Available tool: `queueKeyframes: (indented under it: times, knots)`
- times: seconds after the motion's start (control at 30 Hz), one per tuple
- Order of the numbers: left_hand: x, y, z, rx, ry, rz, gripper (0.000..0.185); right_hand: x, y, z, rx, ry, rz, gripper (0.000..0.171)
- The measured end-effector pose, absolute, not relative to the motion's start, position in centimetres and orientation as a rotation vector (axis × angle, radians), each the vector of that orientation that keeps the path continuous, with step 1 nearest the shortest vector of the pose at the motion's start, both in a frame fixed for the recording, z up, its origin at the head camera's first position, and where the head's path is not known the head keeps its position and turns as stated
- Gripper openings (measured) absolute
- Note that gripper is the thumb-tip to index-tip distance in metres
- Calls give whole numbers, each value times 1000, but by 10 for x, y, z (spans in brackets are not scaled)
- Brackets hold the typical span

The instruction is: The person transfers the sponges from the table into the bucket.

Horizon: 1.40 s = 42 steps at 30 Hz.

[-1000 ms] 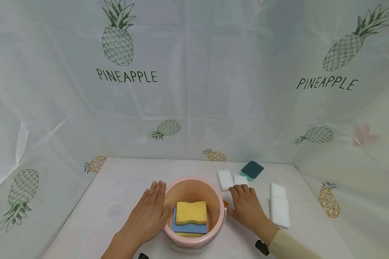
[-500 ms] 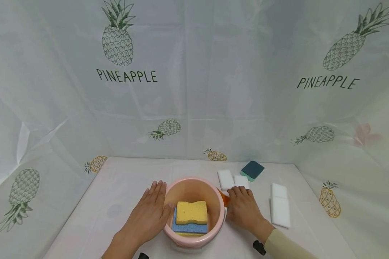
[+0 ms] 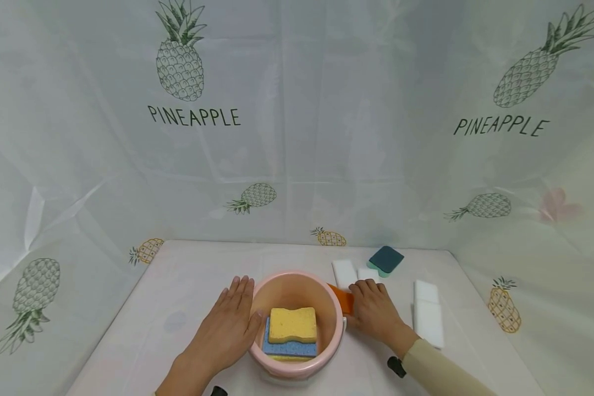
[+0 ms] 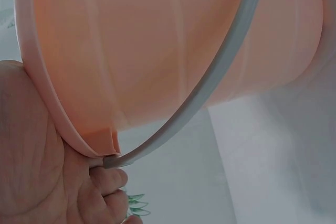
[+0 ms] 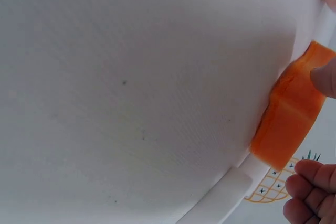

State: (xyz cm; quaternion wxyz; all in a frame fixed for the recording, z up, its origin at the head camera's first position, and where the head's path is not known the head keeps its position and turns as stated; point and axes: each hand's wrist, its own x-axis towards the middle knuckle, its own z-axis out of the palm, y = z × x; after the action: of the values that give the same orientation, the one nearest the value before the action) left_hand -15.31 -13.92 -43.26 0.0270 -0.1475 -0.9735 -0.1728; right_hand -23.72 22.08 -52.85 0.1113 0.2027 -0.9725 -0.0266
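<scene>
A pink bucket (image 3: 333, 308) stands near the table's front edge, with a yellow sponge (image 3: 292, 324) stacked on a blue one (image 3: 289, 348) inside it. My left hand (image 3: 227, 324) lies flat against the bucket's left side (image 4: 173, 51), fingers straight. My right hand (image 3: 373, 311) is just right of the bucket and pinches an orange sponge (image 3: 342, 298) lifted beside the rim. In the right wrist view the orange sponge (image 5: 290, 111) is held between thumb and fingers.
Beyond my right hand lie white sponges (image 3: 344, 274) and a dark green scouring pad (image 3: 386, 259). More white sponges (image 3: 427, 313) lie at the right. A pineapple-print sheet (image 3: 193, 110) surrounds the white table (image 3: 188, 275).
My right hand has taken hold of the orange sponge and raised it leftward toward the bucket's rim. The left hand has not moved.
</scene>
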Motion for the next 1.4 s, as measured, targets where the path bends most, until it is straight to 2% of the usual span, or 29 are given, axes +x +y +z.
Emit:
queueKeyframes:
  times: [0.4,0.77,1.4]
  knots:
    - [-154,-139,-436,-458,-2997,-542,69,-244,218,-534,582,-2917,-111,75]
    - [-154,-139,-435,-462,-2999,-547,69,-244,221,-528,572,-2916,-53,64]
    - [-154,-140,-433,-460,-3003,-494,71,-258,251,-479,679,-2576,-54,48]
